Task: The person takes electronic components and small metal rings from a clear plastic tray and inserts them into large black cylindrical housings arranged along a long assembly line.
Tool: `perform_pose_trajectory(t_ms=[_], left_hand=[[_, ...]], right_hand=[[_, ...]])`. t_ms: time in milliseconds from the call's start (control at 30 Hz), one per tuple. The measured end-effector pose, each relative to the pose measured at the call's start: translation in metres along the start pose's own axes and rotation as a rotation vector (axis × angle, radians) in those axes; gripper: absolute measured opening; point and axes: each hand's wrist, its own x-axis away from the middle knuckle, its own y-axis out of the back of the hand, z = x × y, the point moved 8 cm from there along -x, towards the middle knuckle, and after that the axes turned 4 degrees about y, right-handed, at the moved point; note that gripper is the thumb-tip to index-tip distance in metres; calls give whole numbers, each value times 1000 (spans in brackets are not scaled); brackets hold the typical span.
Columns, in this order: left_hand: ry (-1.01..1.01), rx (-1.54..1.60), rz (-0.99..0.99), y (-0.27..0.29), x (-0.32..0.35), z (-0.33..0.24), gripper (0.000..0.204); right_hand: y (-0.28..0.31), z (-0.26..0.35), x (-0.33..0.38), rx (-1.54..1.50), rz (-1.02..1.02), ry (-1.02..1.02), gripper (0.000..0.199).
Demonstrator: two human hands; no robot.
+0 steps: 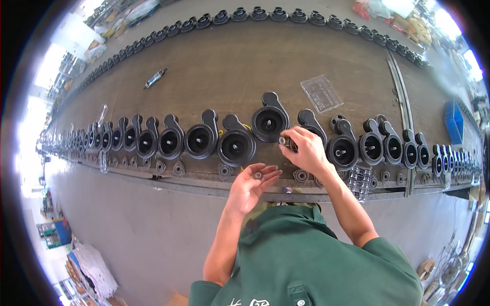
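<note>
Long brown surface (245, 61), carrying a curved row of black round housings (199, 140), each with a cup-like bore and a side arm; several bores show a small metal stud at centre. One housing (269, 121) sits raised out of line, just left of the right hand. Second row of black parts (265, 14) along the far edge. Clear plastic tray (321, 93) and a small tool (155, 78) lie between the rows. Small metal flanges (224, 170) line the near edge. Right hand (305, 148): grip pinched on a small metal ring (282, 139). Left hand (251, 182): palm up, loosely cupped, a small grey washer (258, 175) resting on its fingers.
</note>
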Motion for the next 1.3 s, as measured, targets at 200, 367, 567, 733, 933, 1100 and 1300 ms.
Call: perform_pose_trajectory(t_ms=[200,367,567,733,933,1100,1300], left_hand=[[11,-43,13,20,4,-40,40],[51,-22,-4,47,12,-56,34],[180,-284,-47,67,9,-73,23],[-11,-823,-160,81,-20,-102,23],[-234,-969,-194,63,-47,-135,17],[-276,-959,-163,54,-50,-136,15],[-230,-1300,-304,44,-50,-123,20]], right_hand=[[-39,-13,-57,237,-23,37,24],[-57,-25,-59,298,72,-86,22],[-40,-14,-40,258,-39,-262,27],[-30,16,5,157,-118,-307,20],[-26,21,86,101,-162,-445,13],[-7,-20,175,130,-250,-539,8],[30,-99,306,421,-321,-961,16]])
